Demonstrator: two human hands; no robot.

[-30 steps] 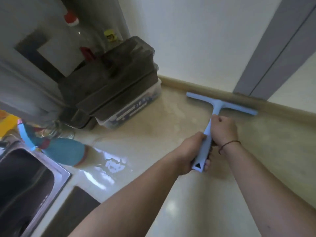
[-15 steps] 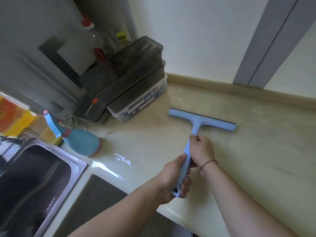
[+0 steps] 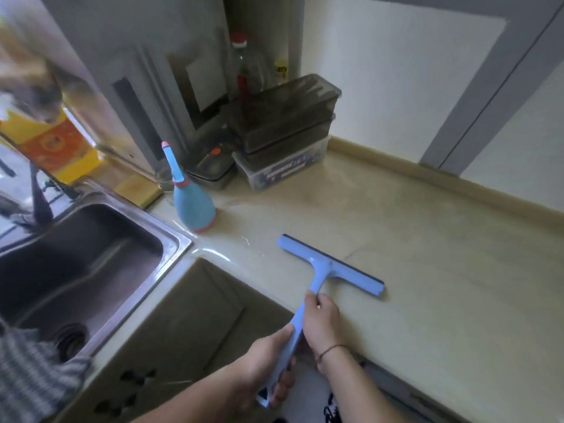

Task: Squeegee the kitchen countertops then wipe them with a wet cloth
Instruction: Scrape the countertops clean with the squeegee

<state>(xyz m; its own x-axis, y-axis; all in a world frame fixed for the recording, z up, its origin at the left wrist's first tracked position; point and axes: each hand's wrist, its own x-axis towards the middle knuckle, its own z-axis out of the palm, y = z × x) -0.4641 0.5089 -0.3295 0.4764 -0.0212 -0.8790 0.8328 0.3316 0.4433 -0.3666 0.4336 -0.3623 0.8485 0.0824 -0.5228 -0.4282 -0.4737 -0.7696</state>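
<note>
- At far left we see the steel sink point(image 3: 171, 236), with a blue bottle point(image 3: 193, 206) standing just beside its corner.
- Our left hand point(image 3: 262, 370) curls round the low end of the blue squeegee point(image 3: 328, 271).
- Our right hand point(image 3: 323, 320) grips the handle higher up.
- The blade lies on the beige countertop point(image 3: 442, 270), near its front edge.

Striped cloth point(image 3: 33, 374) cut by left edge, yellow bottle point(image 3: 52, 141) top blurred, squeegee point(image 3: 332, 270) handle partly hidden under both hands.

Glossy countertop point(image 3: 427, 270), brushed-metal sink point(image 3: 171, 239)
</note>
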